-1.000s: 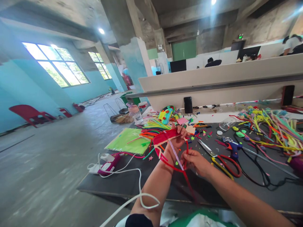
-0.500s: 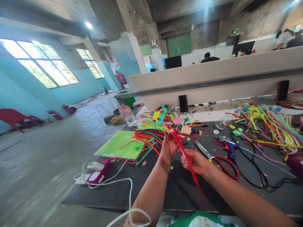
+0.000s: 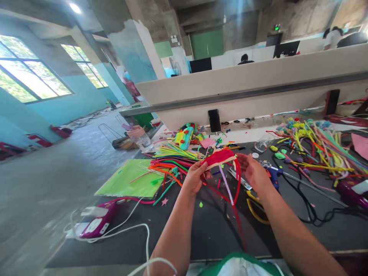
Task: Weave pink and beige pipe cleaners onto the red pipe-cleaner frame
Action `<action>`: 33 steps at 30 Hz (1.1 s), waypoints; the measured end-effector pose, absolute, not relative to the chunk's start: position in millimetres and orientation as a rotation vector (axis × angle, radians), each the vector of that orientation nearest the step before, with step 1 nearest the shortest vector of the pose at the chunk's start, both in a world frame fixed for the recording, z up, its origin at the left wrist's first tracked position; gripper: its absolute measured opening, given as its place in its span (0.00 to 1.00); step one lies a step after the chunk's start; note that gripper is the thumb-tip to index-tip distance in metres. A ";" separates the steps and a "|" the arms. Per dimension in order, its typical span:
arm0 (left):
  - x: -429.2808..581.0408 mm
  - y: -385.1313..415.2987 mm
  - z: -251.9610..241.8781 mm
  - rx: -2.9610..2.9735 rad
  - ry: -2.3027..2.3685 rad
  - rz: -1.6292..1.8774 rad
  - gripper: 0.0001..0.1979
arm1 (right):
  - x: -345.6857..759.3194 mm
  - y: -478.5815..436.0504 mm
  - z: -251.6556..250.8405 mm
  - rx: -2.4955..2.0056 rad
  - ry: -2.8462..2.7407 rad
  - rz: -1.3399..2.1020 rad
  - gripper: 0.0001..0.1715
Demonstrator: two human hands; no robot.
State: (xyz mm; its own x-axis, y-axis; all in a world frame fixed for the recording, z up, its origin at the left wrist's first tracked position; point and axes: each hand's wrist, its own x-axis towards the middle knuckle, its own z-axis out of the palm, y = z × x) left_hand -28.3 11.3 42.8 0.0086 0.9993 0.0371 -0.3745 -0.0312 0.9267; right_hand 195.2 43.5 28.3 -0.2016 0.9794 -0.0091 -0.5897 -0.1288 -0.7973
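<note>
My left hand (image 3: 196, 177) pinches the left end of a flat red piece with a cream edge (image 3: 220, 157), held above the dark table. Red pipe cleaners (image 3: 238, 182) and one pale lilac pipe cleaner (image 3: 226, 184) hang down from it. My right hand (image 3: 254, 172) is beside the piece's right end, fingers stretched and apart; whether the fingertips touch it I cannot tell. Partly behind the right hand and the strands lie scissors (image 3: 244, 181). A blue glue gun (image 3: 274, 174) lies just right of that hand.
Bundled pipe cleaners (image 3: 175, 155) and a green sheet (image 3: 129, 178) lie at left. A purple device (image 3: 100, 222) with a white cable sits near the left edge. More pipe cleaners (image 3: 319, 153) pile up at right. A phone (image 3: 214, 120) leans on the partition (image 3: 244, 86).
The red piece has turned from a steep, narrow view to lying nearly level, its face showing. My right hand has come off the red strand and moved up and right, opening. The camera view has shifted.
</note>
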 end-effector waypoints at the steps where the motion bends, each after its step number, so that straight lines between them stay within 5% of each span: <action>1: -25.1 9.5 44.0 0.969 0.905 1.346 0.15 | 196.3 41.8 33.4 -0.660 -0.868 1.613 0.21; 11: -9.8 4.2 41.6 1.114 0.989 1.034 0.13 | 195.5 35.8 37.2 -0.804 -1.092 1.517 0.13; 33: -16.5 7.9 29.5 1.014 0.902 0.997 0.14 | 201.5 47.3 24.1 -0.805 -0.818 1.829 0.14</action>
